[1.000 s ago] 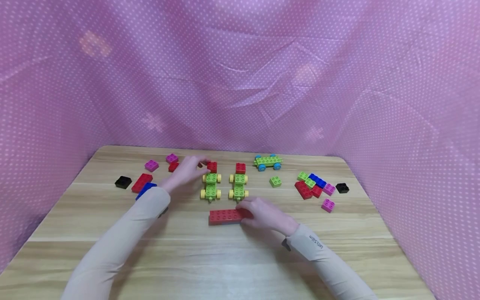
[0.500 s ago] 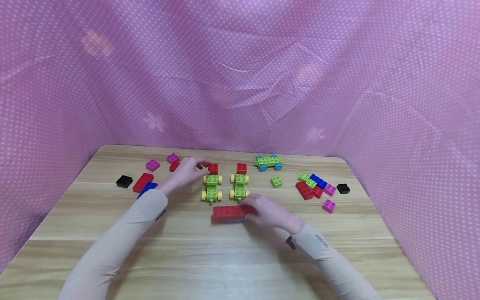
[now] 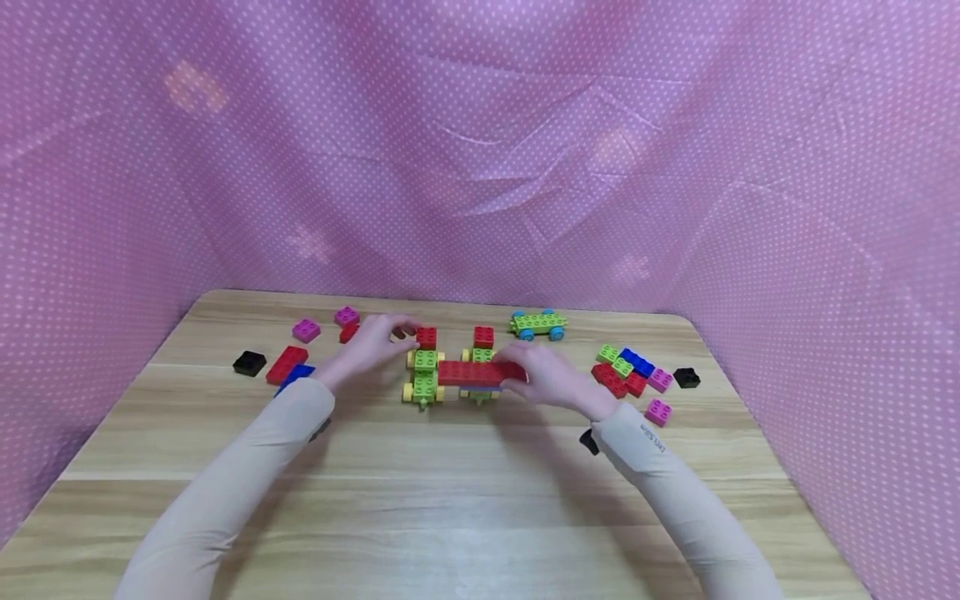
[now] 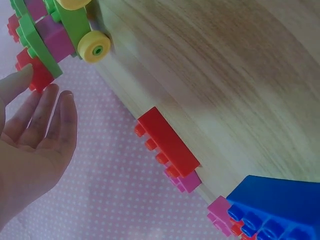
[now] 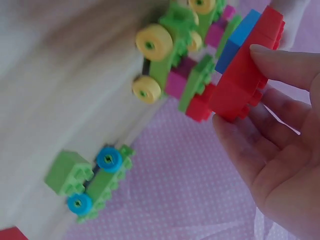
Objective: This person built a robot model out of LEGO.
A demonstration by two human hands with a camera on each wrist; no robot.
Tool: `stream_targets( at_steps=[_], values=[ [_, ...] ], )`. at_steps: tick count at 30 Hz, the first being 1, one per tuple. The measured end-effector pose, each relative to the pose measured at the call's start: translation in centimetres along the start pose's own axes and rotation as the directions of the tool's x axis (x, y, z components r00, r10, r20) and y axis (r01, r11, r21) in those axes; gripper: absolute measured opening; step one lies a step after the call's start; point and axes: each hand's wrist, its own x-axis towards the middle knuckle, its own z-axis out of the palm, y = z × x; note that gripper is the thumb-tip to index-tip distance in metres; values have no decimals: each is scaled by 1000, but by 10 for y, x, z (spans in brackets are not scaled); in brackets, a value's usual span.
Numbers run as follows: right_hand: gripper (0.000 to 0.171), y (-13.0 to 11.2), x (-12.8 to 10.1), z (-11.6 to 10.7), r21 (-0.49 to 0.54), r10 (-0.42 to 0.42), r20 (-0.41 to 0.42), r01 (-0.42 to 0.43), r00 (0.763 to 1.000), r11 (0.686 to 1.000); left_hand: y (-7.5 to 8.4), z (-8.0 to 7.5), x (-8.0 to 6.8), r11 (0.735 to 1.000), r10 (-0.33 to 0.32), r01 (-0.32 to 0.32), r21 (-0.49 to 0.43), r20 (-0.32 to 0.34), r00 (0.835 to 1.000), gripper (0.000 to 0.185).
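The left hand (image 3: 367,350) is flat and loose, its fingertips touching a small red block (image 3: 426,337) on the left green car (image 3: 423,375). At its 3 o'clock, the right hand (image 3: 543,375) pinches a long red brick (image 3: 472,372) over the right green car (image 3: 480,358) on the desk (image 3: 450,500).

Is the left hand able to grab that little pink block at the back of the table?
Probably yes. The left hand is open and holds nothing, only touching the small red block on the wheeled car. The pink block lies just behind it on the bare table, with nothing between them.
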Motion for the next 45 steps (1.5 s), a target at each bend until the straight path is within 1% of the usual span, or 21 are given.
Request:
stream_targets(
  at_steps=[6,10,17,18,21,26,28,32,36,40,45],
  values=[
    [31,12,21,-16,17,19,-17,-18,1000,1000,-2,1,0,1000,18,-18,0,-1,1000,34],
    [32,18,36,-20,39,24,-27,-23,999,999,-2,0,0,1000,5,-5,-8,-3,1000,35],
    [35,24,54,-19,35,74,-9,-74,997,997,1,0,-3,998,-57,58,-38,27,998,37],
    [35,25,56,-19,37,78,-5,-77,997,996,2,0,-3,997,-58,59,-39,27,998,37],
    [35,26,61,-18,47,93,15,-94,996,994,3,-2,-4,997,-63,64,-44,18,998,38],
    [36,28,67,-16,55,109,36,-111,993,992,4,-7,-6,999,-45,45,-20,-18,999,41],
    [36,28,69,-14,55,111,41,-113,993,992,5,-10,-6,1000,-28,28,-7,-25,999,43],
    [35,27,74,-12,44,112,49,-114,993,993,7,-12,-7,1000,-26,26,-4,-15,1000,46],
    [33,25,78,-12,23,98,44,-99,994,995,9,-14,-8,998,-56,56,-15,-4,998,48],
    [32,24,81,-11,12,95,48,-96,994,995,11,-14,-7,998,-64,64,-6,-4,998,49],
    [33,22,84,-10,26,95,60,-97,994,995,11,-14,-5,998,-70,70,2,0,998,49]
  ],
)
